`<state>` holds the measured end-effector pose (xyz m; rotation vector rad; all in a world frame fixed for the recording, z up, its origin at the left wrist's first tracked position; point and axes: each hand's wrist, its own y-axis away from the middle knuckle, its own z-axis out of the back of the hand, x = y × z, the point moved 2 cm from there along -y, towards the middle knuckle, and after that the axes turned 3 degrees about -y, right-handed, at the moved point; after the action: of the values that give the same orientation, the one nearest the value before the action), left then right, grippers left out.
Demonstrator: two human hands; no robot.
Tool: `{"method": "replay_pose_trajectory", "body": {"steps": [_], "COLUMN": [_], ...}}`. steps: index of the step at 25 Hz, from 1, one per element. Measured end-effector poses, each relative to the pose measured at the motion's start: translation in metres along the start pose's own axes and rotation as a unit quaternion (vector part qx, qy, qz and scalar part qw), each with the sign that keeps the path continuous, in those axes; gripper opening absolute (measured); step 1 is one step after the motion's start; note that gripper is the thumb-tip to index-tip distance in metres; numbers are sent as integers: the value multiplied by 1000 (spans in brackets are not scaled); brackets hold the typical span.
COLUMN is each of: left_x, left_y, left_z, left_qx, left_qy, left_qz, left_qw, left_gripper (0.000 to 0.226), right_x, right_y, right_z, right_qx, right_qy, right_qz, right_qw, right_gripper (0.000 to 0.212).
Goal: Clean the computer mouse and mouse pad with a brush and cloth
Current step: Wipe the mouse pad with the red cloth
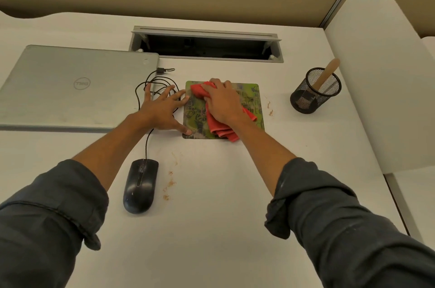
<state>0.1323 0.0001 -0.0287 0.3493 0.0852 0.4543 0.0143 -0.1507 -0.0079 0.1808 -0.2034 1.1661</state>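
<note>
- Red cloth (217, 120) gripped by right hand (223, 104) fingers, pressed on mouse pad (253, 99).
- Left hand (162, 111) fingers spread open, pad's left edge held.
- Mouse (140, 185) lying near, apart.

White desk (223, 229), several items lying on it, crumbs in spots.

Closed grey laptop (77, 86) at far left. Black wired mouse (140, 185) near the front, well apart from the green mouse pad (253, 99) at centre; mouse cable (155, 80) runs back and loops between laptop and pad. Black mesh pen cup (314, 91) stands far right with a pale handle sticking out. Brownish crumbs (169, 185) just right of the mouse, a few more (270, 109) just off the pad's right edge. Open cable tray (207, 45) is recessed into the desk behind the pad. Left hand (162, 111) is spread flat on the desk, fingertips on the pad's left edge.
</note>
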Motion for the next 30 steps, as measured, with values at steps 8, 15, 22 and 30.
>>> {"method": "replay_pose_trajectory", "body": {"steps": [8, 15, 22, 30], "left_x": [-3, -3, -10, -20], "left_y": [2, 3, 5, 19], "left_z": [1, 5, 9, 6], "left_qx": [4, 15, 21, -16], "left_qy": [-10, -9, -16, -44], "left_qz": [4, 7, 12, -19], "left_qw": [1000, 1000, 1000, 999], "left_gripper": [114, 115, 111, 90], "right_x": [-83, -35, -44, -50], "right_y": [26, 54, 87, 134], "right_z": [27, 21, 19, 11], "right_qx": [-53, -67, -60, -67], "right_qy": [48, 29, 23, -1], "right_qz": [-258, -36, -154, -200], "right_qw": [964, 997, 986, 978], "right_gripper": [32, 34, 35, 36]}}
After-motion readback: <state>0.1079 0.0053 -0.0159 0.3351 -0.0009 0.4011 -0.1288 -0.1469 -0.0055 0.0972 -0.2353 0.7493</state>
